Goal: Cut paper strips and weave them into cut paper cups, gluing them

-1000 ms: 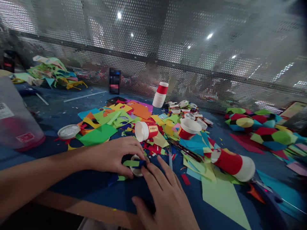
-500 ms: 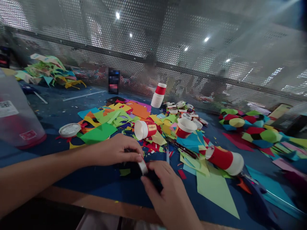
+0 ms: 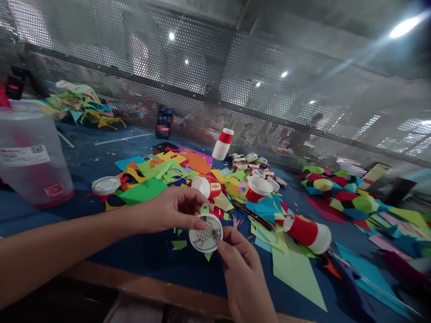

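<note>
Above the table's front edge I hold a round white paper-cup bottom (image 3: 206,237) with dark lines drawn inside its rim. A small green paper piece with a drawn face (image 3: 204,208) sticks up at its top, and a green tip shows below. My left hand (image 3: 180,207) pinches the upper left rim by the green piece. At the right rim, the thumb and fingers of my right hand (image 3: 240,260) grip the disc. Just beyond it, a red and white paper cup (image 3: 206,187) lies on its side. Another cut cup (image 3: 258,188) stands to the right.
Coloured paper scraps (image 3: 161,168) cover the middle of the blue table (image 3: 134,258). A plastic drink cup (image 3: 32,166) stands at left. Stacked cups (image 3: 222,144) and a pile of cup bottoms (image 3: 257,166) sit farther back. Scissors (image 3: 350,278) lie at right, near a tipped cup (image 3: 308,233).
The cup bottom was edge-on between my hands; now its drawn inner face is turned toward me, showing the green piece. The view has shifted slightly.
</note>
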Demonstrator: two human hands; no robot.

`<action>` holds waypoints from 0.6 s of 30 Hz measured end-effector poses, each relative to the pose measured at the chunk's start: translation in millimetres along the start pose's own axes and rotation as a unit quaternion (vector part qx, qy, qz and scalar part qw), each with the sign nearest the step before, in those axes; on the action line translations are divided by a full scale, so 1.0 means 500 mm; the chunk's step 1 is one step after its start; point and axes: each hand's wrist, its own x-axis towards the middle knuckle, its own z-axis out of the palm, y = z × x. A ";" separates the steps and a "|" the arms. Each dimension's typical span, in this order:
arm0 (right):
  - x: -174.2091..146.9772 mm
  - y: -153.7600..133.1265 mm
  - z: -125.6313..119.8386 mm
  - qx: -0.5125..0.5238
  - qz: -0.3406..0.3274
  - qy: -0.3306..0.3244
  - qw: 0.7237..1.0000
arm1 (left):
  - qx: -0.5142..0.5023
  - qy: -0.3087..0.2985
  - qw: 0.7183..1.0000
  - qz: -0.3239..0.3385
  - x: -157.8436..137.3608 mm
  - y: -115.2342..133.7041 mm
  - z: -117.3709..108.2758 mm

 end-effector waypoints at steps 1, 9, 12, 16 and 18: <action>0.000 0.001 0.000 0.005 0.001 -0.002 1.000 | -0.003 0.001 1.000 0.000 -0.001 0.001 0.001; -0.002 0.006 0.000 0.036 0.013 -0.014 0.999 | -0.003 0.006 1.000 0.000 0.000 -0.002 0.000; -0.005 0.008 -0.002 0.054 0.020 -0.009 0.998 | 0.015 0.004 1.000 0.006 -0.002 -0.002 0.002; -0.004 0.007 0.000 0.056 0.022 -0.005 0.998 | 0.048 0.004 0.998 0.030 -0.006 0.001 0.003; -0.002 0.005 0.001 0.056 0.023 -0.010 0.998 | 0.062 0.006 0.997 0.037 -0.007 0.003 0.003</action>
